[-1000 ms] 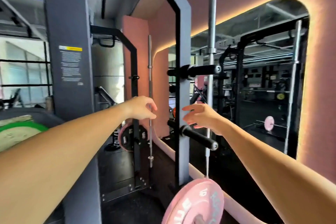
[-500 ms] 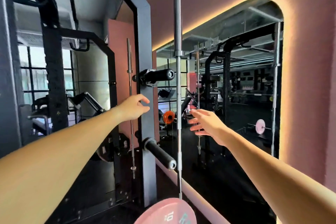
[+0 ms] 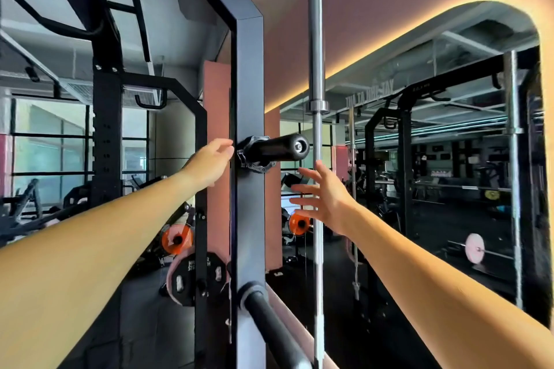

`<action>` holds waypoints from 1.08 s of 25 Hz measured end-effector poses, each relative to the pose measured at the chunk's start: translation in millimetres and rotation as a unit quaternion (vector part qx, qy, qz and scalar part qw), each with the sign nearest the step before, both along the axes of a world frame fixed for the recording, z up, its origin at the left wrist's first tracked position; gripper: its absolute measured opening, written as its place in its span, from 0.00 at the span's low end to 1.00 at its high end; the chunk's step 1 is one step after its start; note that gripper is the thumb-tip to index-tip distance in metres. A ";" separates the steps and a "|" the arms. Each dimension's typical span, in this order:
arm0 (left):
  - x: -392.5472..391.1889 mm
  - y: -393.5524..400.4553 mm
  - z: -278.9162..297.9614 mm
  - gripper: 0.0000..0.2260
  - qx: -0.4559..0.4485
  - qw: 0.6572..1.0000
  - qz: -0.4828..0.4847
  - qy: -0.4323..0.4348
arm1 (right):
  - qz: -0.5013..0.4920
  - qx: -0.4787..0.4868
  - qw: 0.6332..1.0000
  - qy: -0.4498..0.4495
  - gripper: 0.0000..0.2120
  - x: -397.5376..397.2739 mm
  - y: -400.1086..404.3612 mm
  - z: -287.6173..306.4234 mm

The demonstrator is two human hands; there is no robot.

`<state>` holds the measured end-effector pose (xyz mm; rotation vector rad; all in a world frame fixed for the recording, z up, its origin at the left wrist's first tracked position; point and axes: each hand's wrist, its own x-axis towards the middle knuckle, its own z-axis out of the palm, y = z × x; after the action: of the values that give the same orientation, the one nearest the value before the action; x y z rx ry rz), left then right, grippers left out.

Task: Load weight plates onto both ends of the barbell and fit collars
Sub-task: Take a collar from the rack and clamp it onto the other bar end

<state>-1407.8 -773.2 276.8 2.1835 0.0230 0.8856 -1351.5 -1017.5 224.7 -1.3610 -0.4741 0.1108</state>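
The rack upright [image 3: 248, 219] has swung closer and fills the middle of my view, with the barbell [image 3: 316, 69] standing on end just right of it. My left hand [image 3: 209, 163] has climbed to the collars [image 3: 254, 156] clamped on the upper storage peg [image 3: 281, 148], fingers relaxed, grasping nothing. My right hand [image 3: 325, 198] is spread beside the bar. Collars come next, I judge.

2 bare forearms, left grip [image 3: 209, 163] and right grip [image 3: 325, 199] ungloved.

Barbell [image 3: 316, 39] foot below frame; collar [image 3: 254, 156] partly behind upright [image 3: 248, 219]
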 end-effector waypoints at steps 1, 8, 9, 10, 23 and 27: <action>12.7 1.1 4.8 0.17 -0.011 1.000 -0.005 0.004 | 0.006 0.002 1.000 -0.002 0.25 10.6 10.1 8.6; 63.2 -21.1 17.6 0.10 -0.073 0.997 -0.026 -0.027 | 0.071 0.029 0.997 -0.019 0.22 48.7 56.3 32.7; 62.6 -24.7 18.3 0.08 -0.082 0.996 -0.021 -0.035 | 0.079 0.032 0.996 -0.022 0.24 50.0 55.3 34.0; 59.2 -28.7 18.9 0.05 -0.091 0.995 -0.018 -0.040 | 0.086 0.034 0.996 -0.023 0.26 49.9 52.4 35.6; -44.3 -117.7 2.8 0.07 -0.086 0.992 0.001 -0.090 | 0.139 0.180 0.970 -0.086 0.04 -3.8 -16.1 26.4; -90.1 -138.4 3.4 0.14 -0.039 0.997 0.012 -0.067 | 0.117 0.254 0.954 -0.105 0.02 -42.0 -20.9 23.5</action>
<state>-1497.9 -911.6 280.2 2.0513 0.0186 1.0276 -1393.5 -1038.4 248.2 -0.8093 -0.7838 0.0327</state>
